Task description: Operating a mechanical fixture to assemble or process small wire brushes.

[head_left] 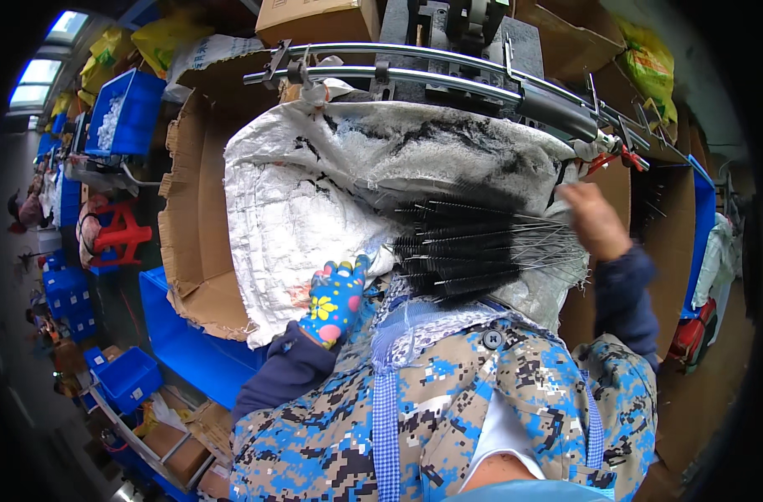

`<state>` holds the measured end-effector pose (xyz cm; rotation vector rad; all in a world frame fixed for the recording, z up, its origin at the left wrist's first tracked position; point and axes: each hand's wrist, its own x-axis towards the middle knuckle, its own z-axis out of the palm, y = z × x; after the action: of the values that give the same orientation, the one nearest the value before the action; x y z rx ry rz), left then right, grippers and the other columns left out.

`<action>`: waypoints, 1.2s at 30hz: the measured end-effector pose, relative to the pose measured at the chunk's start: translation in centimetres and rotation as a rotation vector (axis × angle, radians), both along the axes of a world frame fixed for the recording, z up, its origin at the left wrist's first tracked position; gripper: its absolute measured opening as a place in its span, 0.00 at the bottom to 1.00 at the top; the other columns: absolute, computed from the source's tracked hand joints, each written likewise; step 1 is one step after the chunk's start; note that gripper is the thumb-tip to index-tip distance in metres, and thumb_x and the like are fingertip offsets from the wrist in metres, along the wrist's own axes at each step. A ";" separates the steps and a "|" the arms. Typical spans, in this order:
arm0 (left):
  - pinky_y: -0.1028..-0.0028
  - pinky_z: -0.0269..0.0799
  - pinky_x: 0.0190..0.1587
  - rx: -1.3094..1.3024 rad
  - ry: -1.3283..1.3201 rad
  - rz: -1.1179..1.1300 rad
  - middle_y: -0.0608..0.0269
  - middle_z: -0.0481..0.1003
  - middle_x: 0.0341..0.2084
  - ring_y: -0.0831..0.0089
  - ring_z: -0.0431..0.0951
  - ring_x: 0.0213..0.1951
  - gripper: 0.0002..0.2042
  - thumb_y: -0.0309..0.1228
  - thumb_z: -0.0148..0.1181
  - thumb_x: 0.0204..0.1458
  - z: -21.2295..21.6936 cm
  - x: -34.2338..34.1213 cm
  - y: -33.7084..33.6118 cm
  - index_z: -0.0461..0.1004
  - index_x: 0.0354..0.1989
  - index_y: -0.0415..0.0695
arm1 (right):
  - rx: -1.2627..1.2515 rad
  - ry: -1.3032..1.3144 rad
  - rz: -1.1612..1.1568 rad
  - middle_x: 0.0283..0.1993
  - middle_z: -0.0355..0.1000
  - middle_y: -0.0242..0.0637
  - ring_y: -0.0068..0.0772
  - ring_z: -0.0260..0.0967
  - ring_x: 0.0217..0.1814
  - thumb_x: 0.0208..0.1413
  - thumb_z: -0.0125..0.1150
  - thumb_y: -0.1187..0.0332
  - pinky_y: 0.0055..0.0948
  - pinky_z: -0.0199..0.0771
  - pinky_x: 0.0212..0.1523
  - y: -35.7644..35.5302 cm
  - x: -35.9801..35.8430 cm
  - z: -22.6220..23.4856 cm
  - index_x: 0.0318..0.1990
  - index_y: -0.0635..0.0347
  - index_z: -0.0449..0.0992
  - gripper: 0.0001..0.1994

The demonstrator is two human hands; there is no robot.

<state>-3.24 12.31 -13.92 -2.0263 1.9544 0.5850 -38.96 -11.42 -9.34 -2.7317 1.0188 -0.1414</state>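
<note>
A bundle of black bristle tube brushes (pixel 461 251) with thin wire stems (pixel 549 241) lies across a white woven sack (pixel 273 209) in front of me. Its bristle ends point left and the bare wires right. My left hand (pixel 335 299), in a blue glove with flower and dot prints, rests at the sack's near edge, left of the brushes, fingers extended. Bare and blurred by motion, my right hand (pixel 599 222) is bent beside the right ends of the wires. Its fingertips are smeared, so whether it grips anything is unclear.
Beyond the sack runs a machine with chrome rods (pixel 432 79) and a red clamp handle (pixel 628 157). An open cardboard box (pixel 202 217) and a blue bin (pixel 193 335) stand at left. Farther left are a red stool (pixel 122 234) and a blue crate of white pieces (pixel 126 117).
</note>
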 end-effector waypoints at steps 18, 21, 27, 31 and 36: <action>0.62 0.67 0.44 -0.046 0.795 -0.161 0.49 0.74 0.36 0.53 0.73 0.41 0.27 0.50 0.60 0.38 -5.8 6.7 9.1 0.72 0.45 0.45 | -0.045 0.630 0.116 0.28 0.72 0.47 0.48 0.72 0.32 0.45 0.49 0.71 0.41 0.73 0.31 5.6 11.7 -3.2 0.27 0.60 0.73 0.06; 0.66 0.58 0.57 0.264 1.253 0.177 0.51 0.65 0.53 0.59 0.64 0.55 0.35 0.40 0.67 0.39 4.7 13.7 6.5 0.62 0.57 0.45 | -0.031 0.697 0.116 0.25 0.72 0.48 0.48 0.72 0.30 0.45 0.50 0.70 0.42 0.73 0.29 5.7 12.2 -1.1 0.23 0.60 0.73 0.07; 0.74 0.56 0.56 -0.224 1.140 1.224 0.47 0.56 0.59 0.62 0.59 0.58 0.45 0.40 0.66 0.41 -4.3 23.7 7.3 0.44 0.64 0.41 | 0.094 1.001 0.241 0.23 0.72 0.47 0.49 0.72 0.29 0.43 0.52 0.69 0.42 0.72 0.28 5.7 18.0 6.6 0.21 0.59 0.75 0.07; 0.67 0.67 0.45 -0.255 0.868 0.778 0.52 0.71 0.43 0.62 0.73 0.45 0.26 0.36 0.52 0.51 -1.7 17.8 6.4 0.56 0.58 0.43 | 0.049 0.779 0.406 0.28 0.70 0.46 0.47 0.68 0.30 0.43 0.53 0.72 0.41 0.69 0.31 7.1 30.9 13.5 0.33 0.62 0.71 0.08; 0.59 0.68 0.43 0.054 0.861 0.549 0.37 0.64 0.48 0.49 0.72 0.43 0.32 0.31 0.52 0.44 5.1 19.4 4.7 0.50 0.59 0.32 | 0.056 0.104 0.878 0.49 0.65 0.42 0.45 0.59 0.56 0.43 0.56 0.71 0.43 0.59 0.54 10.5 49.5 10.5 0.52 0.62 0.65 0.24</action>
<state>16.17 17.05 -8.78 -2.5242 1.6371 1.8609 10.54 -0.97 1.16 -2.8705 -0.2176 0.1738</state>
